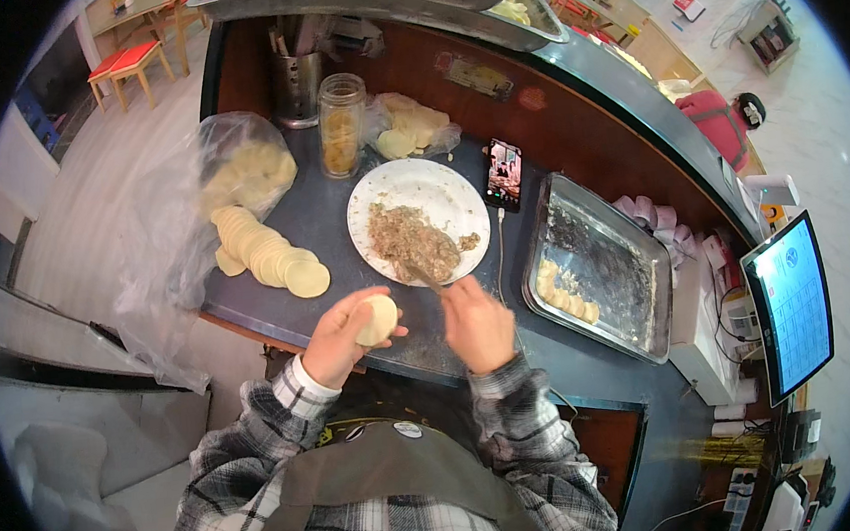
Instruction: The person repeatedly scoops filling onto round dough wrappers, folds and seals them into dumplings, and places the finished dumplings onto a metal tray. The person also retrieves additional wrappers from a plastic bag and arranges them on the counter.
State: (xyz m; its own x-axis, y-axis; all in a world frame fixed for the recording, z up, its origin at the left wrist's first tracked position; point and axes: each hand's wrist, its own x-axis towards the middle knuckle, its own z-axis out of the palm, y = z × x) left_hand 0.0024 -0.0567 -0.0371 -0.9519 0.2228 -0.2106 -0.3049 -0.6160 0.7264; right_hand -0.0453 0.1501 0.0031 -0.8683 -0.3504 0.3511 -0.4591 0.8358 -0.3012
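Note:
A round dough wrapper (378, 320) lies across the fingers of my left hand (341, 337), with the thumb over its edge. My right hand (479, 325) grips a thin spreader (423, 274), whose far end rests in minced filling (412, 241). That filling is heaped on a white plate (465, 185). To the left, a row of overlapping round wrappers (274, 253) runs out from a clear plastic bag (246, 160). Folded dumplings (565, 295) sit along the near left side of a floured metal tray (623, 310) to the right.
Behind the plate stand a glass jar (344, 126), a bag of dough pieces (414, 125) and a metal utensil holder (297, 88). A phone (503, 175) with a cable lies between plate and tray. Stacked trays (374, 0) overhang the back ledge. A monitor (789, 308) stands far right.

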